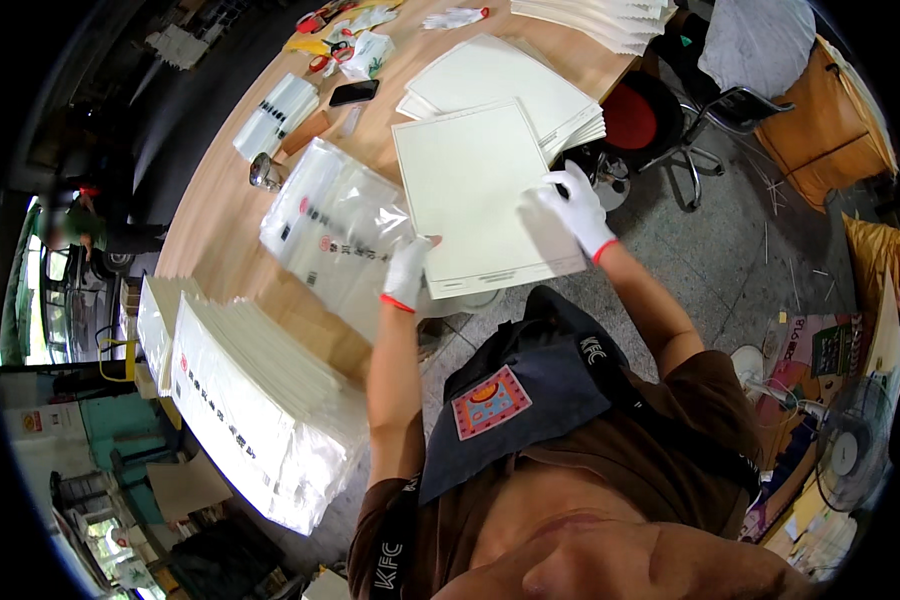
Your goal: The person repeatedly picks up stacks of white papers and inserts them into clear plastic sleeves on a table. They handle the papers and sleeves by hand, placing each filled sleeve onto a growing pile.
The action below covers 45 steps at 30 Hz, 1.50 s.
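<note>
A large cream paper sheet (475, 190) with a thin printed border lies at the table's near edge, its lower part reaching past the edge toward me. My left hand (407, 270), in a white glove with red cuff and a bare fingertip, grips the sheet's left edge, thumb on top. My right hand (578, 212), gloved alike, rests over the right edge; its fingers spread onto the paper and are slightly blurred. Behind the sheet fans a stack of similar cream sheets (505, 85). Left of my left hand lie clear printed plastic bags (335, 215).
A tall pile of bagged sheets (260, 400) stands at the near left. On the table (215, 235) are a phone (354, 92), a metal cup (266, 172), a plastic-wrapped bundle (276, 115) and red-handled scissors (340, 50). A wheeled chair (690, 150) and a fan (855, 445) stand right.
</note>
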Each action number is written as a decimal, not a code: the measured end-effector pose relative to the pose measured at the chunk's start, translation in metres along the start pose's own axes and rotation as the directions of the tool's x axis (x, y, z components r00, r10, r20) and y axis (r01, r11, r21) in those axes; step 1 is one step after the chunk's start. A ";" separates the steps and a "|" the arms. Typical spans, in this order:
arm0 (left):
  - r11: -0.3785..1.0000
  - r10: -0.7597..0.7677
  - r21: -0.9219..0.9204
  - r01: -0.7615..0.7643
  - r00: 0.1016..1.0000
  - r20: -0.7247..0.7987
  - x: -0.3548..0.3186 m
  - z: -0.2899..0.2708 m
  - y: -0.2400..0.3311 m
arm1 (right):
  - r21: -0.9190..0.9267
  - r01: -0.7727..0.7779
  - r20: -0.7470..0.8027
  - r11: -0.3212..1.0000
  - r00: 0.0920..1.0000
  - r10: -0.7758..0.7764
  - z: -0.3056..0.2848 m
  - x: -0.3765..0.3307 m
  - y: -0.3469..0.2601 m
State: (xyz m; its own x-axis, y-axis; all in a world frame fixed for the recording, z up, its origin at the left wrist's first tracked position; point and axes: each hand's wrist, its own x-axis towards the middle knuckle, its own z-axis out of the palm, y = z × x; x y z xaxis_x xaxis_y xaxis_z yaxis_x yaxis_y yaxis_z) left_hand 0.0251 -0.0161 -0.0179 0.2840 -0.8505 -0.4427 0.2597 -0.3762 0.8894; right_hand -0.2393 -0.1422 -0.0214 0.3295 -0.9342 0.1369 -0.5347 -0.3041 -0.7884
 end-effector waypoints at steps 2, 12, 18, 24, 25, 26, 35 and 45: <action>0.996 -0.011 0.092 0.004 0.997 0.077 -0.018 0.000 0.025 | 0.725 -0.610 0.602 0.320 0.787 0.135 0.024 0.012 0.058; 0.328 0.367 0.865 -0.381 0.895 0.255 -0.046 0.073 -0.016 | 0.157 -0.006 0.240 0.988 0.970 -0.032 0.066 -0.016 -0.017; 0.889 0.313 -0.252 -0.383 0.909 -0.276 -0.077 -0.047 0.059 | -0.024 0.502 0.454 0.865 0.776 -0.438 -0.029 -0.021 -0.091; 0.873 0.488 0.120 -0.473 0.851 -0.197 -0.149 -0.016 0.098 | -0.288 0.865 0.714 0.411 0.480 -0.510 0.009 -0.018 -0.119; 0.677 0.645 0.479 -0.560 0.764 -0.018 -0.138 -0.018 0.074 | -0.324 0.859 0.735 0.395 0.492 -0.467 0.016 -0.017 -0.124; 0.625 0.627 0.606 -0.492 0.779 -0.013 -0.144 -0.005 0.062 | -0.213 0.843 0.755 0.494 0.463 -0.464 0.020 -0.013 -0.126; 0.216 0.806 0.743 -0.634 0.546 0.231 -0.166 -0.023 -0.036 | 0.281 -0.487 0.959 0.827 0.175 -0.223 0.070 0.002 -0.090; 0.427 0.863 0.646 -0.633 0.500 -0.080 -0.122 -0.006 0.018 | 0.294 0.095 0.736 0.951 0.612 -0.288 0.083 -0.002 -0.105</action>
State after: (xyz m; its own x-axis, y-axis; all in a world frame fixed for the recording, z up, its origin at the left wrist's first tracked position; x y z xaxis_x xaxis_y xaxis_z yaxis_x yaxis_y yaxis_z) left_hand 0.0009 0.0834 0.0511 0.4401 -0.7199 0.5368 -0.6650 0.1404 0.7335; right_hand -0.1195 -0.0934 0.0114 0.9289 -0.3468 -0.1303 -0.2488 -0.3233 -0.9130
